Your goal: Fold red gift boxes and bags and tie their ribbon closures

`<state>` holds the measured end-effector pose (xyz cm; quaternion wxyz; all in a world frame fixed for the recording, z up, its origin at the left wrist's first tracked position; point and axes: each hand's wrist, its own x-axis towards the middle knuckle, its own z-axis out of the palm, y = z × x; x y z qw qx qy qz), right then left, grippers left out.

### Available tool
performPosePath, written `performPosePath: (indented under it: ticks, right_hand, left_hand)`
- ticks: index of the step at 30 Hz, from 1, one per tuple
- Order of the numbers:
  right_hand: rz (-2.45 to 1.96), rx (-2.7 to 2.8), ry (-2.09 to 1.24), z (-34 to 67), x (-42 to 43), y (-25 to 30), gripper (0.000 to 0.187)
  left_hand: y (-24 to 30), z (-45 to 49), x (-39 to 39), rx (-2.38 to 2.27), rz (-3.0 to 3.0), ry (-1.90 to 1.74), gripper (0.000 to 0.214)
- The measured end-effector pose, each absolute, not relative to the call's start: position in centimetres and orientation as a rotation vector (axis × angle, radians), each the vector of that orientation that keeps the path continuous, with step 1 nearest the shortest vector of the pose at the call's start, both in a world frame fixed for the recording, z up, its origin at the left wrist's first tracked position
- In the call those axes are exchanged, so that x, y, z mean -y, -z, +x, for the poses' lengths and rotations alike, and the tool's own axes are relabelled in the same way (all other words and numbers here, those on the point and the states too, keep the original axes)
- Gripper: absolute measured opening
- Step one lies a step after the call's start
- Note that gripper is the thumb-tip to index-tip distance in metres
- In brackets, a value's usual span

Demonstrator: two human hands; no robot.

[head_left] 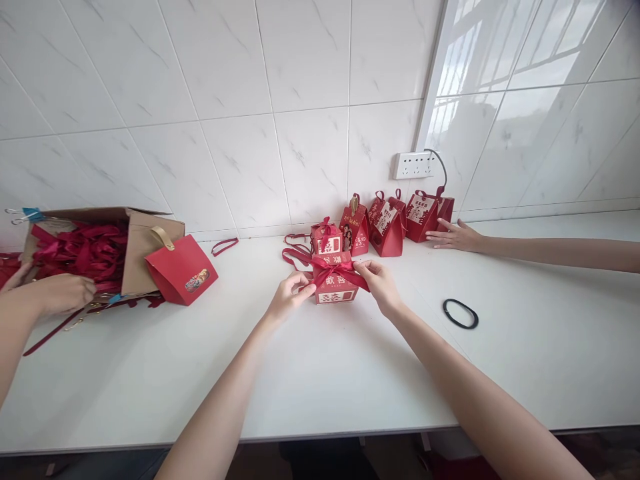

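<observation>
A red gift box (336,297) with pale Chinese characters stands upright on the white table in front of me. A red ribbon (334,269) is tied in a bow on its top. My left hand (291,295) is closed on the bow's left side, thumb and fingers pinching it. With its fingers closed, my right hand (379,285) grips the right side of the same bow. Right behind this box sits a smaller red box (327,239), also topped with a bow. Loose red ribbon lies to its left.
Several red gift boxes (387,228) stand along the tiled wall, a co-worker's hand (457,236) touching the rightmost. Another person's hands reach at a cardboard box (155,233) of red ribbons at left, beside a red handled box (183,270). A black ring (461,314) lies right; a power strip (414,165) is on the wall.
</observation>
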<state>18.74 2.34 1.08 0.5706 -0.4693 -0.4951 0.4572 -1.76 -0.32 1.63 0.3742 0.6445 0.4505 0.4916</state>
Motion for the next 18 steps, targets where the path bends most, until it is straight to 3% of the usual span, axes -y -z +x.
performPosePath:
  ticks: [7, 12, 18]
  right_hand:
    - [-1.055, 1.217, -0.943, 18.7, -2.1, -0.9, 0.038]
    - [-0.995, 1.26, -0.977, 17.9, -1.3, -1.2, 0.038]
    - [-0.915, 1.293, -0.998, 17.4, -0.5, -1.3, 0.039]
  left_hand:
    - [-2.1, -2.6, 0.4, -1.034, 1.61, -1.148, 0.026]
    - [-2.5, -1.4, 0.6, -1.199, 1.313, -1.277, 0.05]
    - [-2.8, 0.2, 1.1, -1.326, 1.258, -1.398, 0.036]
